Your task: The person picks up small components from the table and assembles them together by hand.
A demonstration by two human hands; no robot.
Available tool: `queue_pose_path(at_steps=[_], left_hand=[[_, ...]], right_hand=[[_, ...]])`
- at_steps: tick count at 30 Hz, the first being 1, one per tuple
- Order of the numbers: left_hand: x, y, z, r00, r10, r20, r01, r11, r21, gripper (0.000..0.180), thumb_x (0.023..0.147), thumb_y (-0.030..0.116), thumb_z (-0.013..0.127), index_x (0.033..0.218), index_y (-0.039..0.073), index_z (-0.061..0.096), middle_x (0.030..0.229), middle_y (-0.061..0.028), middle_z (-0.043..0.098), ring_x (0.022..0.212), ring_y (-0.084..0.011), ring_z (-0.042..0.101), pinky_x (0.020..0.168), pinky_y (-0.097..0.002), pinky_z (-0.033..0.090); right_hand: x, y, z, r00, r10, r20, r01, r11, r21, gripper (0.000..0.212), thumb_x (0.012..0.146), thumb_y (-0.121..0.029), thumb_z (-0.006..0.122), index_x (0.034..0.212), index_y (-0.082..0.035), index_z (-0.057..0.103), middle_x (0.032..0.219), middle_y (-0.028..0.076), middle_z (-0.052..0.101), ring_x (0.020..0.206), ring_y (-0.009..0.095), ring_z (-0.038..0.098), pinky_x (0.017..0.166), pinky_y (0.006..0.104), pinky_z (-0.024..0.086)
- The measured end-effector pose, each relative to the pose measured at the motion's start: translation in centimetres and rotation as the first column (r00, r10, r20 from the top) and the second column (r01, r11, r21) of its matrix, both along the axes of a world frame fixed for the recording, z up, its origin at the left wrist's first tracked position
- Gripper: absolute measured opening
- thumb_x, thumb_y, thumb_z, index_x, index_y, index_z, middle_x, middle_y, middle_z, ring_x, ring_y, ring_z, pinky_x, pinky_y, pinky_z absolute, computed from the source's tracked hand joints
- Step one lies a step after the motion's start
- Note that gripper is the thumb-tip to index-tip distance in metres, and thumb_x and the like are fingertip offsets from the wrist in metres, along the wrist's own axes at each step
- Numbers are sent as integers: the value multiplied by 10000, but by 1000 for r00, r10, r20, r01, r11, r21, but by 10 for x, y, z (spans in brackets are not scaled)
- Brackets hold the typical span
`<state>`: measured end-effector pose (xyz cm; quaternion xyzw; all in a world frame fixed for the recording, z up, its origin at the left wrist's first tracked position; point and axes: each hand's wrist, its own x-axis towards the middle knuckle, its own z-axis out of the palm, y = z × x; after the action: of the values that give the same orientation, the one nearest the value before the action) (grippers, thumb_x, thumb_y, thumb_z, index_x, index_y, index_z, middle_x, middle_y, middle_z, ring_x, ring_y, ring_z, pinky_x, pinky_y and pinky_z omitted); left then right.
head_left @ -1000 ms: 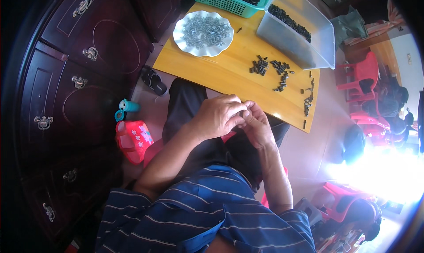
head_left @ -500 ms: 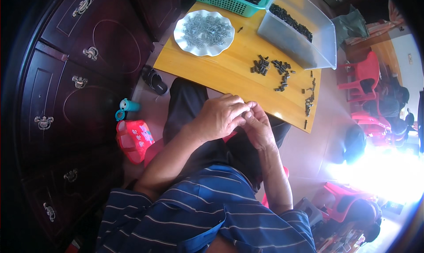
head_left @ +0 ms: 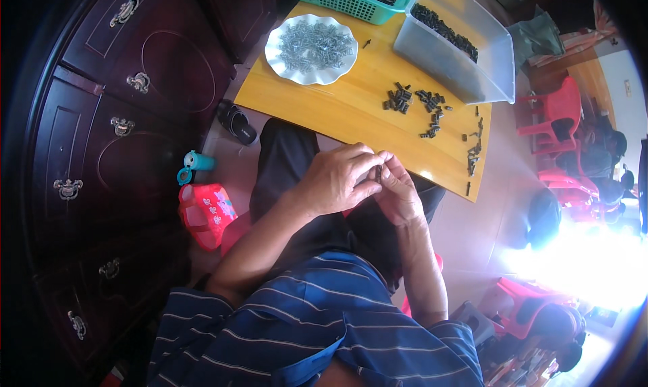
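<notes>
Over my lap, just off the table's near edge, both hands meet at the fingertips. My right hand [head_left: 399, 196] pinches a small black tubular part [head_left: 379, 171] between thumb and fingers. My left hand [head_left: 337, 179] has its fingers bent and closed against the same spot; whatever lies inside its pinch is too small to make out. On the yellow table [head_left: 317, 109] ahead, a pile of similar black parts [head_left: 399, 98] lies beside a looser cluster [head_left: 432, 113]. A scattered row of thin black pieces [head_left: 474, 150] runs along the right edge.
A white scalloped plate [head_left: 275, 61] holds many small clear or metallic pieces. Behind it stand a green basket [head_left: 344, 5] and a translucent bin [head_left: 452, 73], both with black parts. Dark drawers [head_left: 135, 150] line the left. A red bag [head_left: 206, 215] and teal cup [head_left: 200, 161] sit low left.
My fingers have shifted slightly, so the small black part now shows between them. My left thumb sits a little lower. The table's contents are unchanged.
</notes>
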<state>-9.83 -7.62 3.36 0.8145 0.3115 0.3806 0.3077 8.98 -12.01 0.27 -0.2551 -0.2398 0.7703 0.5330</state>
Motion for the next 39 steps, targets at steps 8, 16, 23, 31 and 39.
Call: queue_pose_path(at_steps=[8,16,23,31,39], left_hand=[[-1,0,-1,998,52,-32,-50,997,53,459,750,98,830,1198,79,732,1012,-84,737,893,-260,718,763,-358,583],[0,-1,3,999,31,-31,-30,999,41,455,740,79,832,1185,72,735,1031,-88,743,915,-257,726,784,-352,589],[1,-2,4,999,39,21,-41,998,52,452,745,51,818,1188,63,732,1040,-105,744,940,-270,726,806,-354,590],[0,-3,4,996,70,61,-73,996,58,444,723,36,823,1158,63,740,976,-92,732,860,-252,715,755,-355,580],[2,3,-2,997,51,64,-59,991,121,480,693,26,837,1160,67,734,940,-68,710,786,-227,698,699,-346,568]], right_hand=[[-10,-4,9,995,-58,78,68,989,-129,205,1043,-186,600,1185,-42,565,1053,68,634,976,179,632,904,345,531],[-8,-4,-1,999,-45,28,46,997,-63,187,1044,-175,599,1181,-51,573,1011,57,639,938,166,638,871,338,538],[-12,-6,2,997,-80,-19,78,992,-102,188,1037,-163,607,1188,-56,576,1031,57,645,945,167,640,860,345,540],[-13,-2,14,998,-39,-47,32,988,-154,185,1047,-174,580,1195,-64,564,1088,56,637,1010,173,643,910,357,544],[-10,-2,10,999,-33,-4,32,990,-134,176,1041,-149,588,1187,-52,563,1089,66,641,1004,174,655,910,359,551]])
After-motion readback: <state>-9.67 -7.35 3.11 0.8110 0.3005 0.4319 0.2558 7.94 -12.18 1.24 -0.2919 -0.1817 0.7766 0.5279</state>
